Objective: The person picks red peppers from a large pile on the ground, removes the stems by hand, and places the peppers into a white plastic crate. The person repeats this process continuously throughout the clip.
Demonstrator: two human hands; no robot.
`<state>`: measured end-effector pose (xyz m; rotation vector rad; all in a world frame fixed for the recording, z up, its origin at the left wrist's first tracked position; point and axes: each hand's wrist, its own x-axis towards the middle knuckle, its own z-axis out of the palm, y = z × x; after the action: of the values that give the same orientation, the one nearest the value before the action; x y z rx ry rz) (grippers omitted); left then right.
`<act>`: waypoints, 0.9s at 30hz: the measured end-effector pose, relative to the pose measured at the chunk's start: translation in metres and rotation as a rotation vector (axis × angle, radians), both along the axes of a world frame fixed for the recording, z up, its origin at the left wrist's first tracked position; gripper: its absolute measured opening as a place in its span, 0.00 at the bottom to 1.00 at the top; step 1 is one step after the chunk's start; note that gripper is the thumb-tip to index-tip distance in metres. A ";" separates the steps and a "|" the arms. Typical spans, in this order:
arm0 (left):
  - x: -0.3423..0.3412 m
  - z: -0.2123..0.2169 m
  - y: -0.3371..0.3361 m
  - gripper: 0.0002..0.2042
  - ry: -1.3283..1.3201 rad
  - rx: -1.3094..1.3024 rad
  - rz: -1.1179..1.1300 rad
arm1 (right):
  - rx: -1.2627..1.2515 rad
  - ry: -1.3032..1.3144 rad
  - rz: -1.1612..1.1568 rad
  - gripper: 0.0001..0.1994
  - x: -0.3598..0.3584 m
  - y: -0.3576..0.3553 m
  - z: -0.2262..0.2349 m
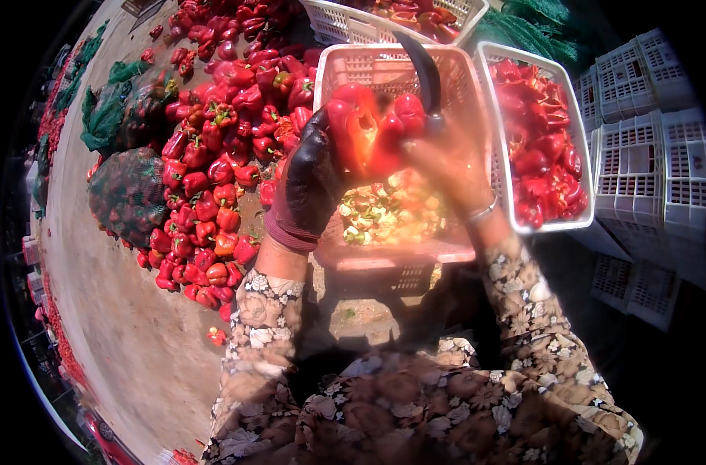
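In front of me, above a pink plastic crate (322, 77), I hold a red bell pepper (353, 116) that is cut open, its pale inside showing. My left hand (310, 167), in a dark glove with a maroon cuff, is closed round the pepper's left side. My right hand (450, 167) is bare, with a bracelet at the wrist, and somewhat blurred. It grips a curved knife (426, 74), whose dark blade points up and away. The right fingers also meet the pepper's right side. Below, pale pepper cores and seeds (391, 213) lie in the crate.
Whole red peppers (206, 170) are heaped on the ground at left, beside filled green mesh sacks (127, 194). A white crate (589, 174) of cut peppers stands close on the right, another crate (345, 27) beyond. Stacked white crates (632, 163) stand farther right.
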<state>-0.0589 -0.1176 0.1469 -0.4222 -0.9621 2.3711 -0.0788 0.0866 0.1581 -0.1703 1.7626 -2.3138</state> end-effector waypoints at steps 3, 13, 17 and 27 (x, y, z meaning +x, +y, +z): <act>0.001 -0.003 0.002 0.20 0.732 -1.775 0.204 | -0.028 0.021 0.029 0.20 0.001 0.001 -0.005; -0.004 0.006 0.010 0.18 0.593 -2.044 0.386 | 0.080 -0.318 0.017 0.22 0.000 -0.002 0.003; -0.004 -0.011 0.020 0.22 0.669 -2.272 0.349 | 0.259 -0.278 0.052 0.23 -0.003 -0.009 0.002; -0.003 -0.011 0.025 0.26 0.548 -2.429 0.209 | 0.074 -0.171 -0.090 0.22 0.015 -0.024 -0.008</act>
<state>-0.0621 -0.0927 0.1357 -0.2857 2.4185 2.1530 -0.0639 0.0624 0.1505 0.1174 1.7996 -2.2435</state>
